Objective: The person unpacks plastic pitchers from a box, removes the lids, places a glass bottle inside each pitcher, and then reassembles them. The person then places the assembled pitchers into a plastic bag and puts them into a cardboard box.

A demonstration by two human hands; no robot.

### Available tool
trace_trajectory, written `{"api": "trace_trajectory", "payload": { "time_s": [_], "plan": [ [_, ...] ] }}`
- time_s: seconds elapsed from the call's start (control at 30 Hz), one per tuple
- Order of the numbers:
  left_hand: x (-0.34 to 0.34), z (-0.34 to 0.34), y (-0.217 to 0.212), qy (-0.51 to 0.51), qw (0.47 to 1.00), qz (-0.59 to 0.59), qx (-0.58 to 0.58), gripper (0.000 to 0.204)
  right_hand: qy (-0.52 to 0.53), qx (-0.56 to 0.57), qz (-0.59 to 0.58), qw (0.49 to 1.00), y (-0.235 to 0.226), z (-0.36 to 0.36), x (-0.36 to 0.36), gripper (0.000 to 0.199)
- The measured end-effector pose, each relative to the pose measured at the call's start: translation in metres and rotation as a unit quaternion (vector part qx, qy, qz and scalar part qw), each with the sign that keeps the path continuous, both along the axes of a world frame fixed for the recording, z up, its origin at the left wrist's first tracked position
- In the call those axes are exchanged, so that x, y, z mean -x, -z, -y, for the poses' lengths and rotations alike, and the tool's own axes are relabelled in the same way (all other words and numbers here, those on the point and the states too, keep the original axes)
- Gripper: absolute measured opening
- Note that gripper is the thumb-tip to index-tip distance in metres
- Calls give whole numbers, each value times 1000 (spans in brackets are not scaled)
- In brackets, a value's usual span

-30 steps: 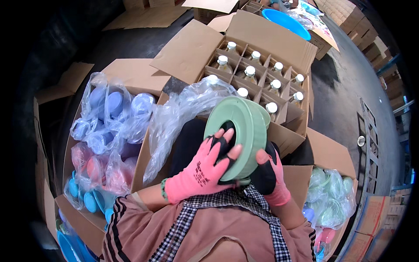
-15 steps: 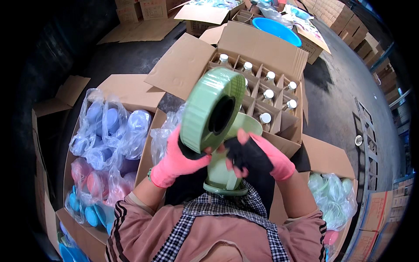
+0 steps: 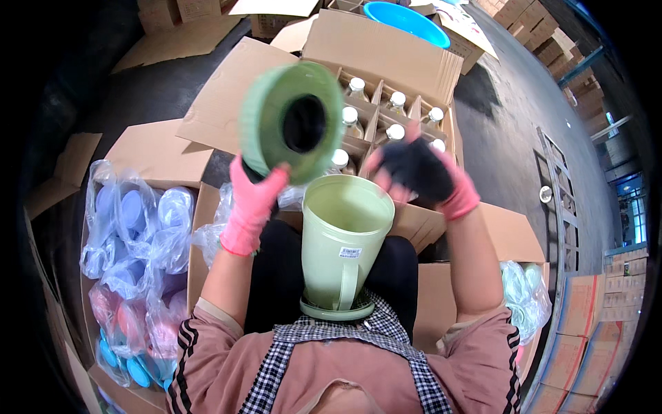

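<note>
Between the thighs, I see the pale-green pitcher [image 3: 324,255], its mouth now exposed: the green ring [image 3: 265,124] has swung up and left, leaving that opening reachable. The left hand [image 3: 252,203] grips the ring's lower edge; the right hand [image 3: 420,172] is blurred, so I cannot tell its grip.

**A warehouse-like packing area**

Stacked brown cardboard boxes [image 3: 572,345] line the right edge of the dark grey floor [image 3: 503,148], with more stacks [image 3: 552,41] at its far right corner, suggesting a warehouse or packing workshop. An open, partitioned brown cardboard carton [image 3: 379,52] holds clear, white-capped bottles [image 3: 395,101]; beyond its near left corner, another open brown carton [image 3: 158,152] holds lilac, pink and blue goods [image 3: 176,208] in thin, clear plastic bags [image 3: 114,241].
</note>
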State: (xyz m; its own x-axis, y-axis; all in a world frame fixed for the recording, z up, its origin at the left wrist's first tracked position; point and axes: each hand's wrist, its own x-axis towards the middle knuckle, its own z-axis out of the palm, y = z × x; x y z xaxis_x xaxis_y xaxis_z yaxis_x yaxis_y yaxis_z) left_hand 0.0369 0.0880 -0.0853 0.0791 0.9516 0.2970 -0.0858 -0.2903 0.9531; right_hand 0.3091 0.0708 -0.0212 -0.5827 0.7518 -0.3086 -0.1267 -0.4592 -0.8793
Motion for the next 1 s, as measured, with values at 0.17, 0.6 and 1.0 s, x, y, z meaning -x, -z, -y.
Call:
{"api": "trace_trajectory", "payload": {
  "time_s": [0.17,0.6,1.0],
  "plan": [
    [-17,-48,95,3,801,556,221,17,259,-214,593,732,119,-38,-87,62],
    [-43,-54,116,52,791,545,274,12,11,-201,740,642,190,-48,-53,74],
    [-43,-47,122,29,790,559,250,26,38,-190,771,606,189,-55,-43,85]
  ]
}}
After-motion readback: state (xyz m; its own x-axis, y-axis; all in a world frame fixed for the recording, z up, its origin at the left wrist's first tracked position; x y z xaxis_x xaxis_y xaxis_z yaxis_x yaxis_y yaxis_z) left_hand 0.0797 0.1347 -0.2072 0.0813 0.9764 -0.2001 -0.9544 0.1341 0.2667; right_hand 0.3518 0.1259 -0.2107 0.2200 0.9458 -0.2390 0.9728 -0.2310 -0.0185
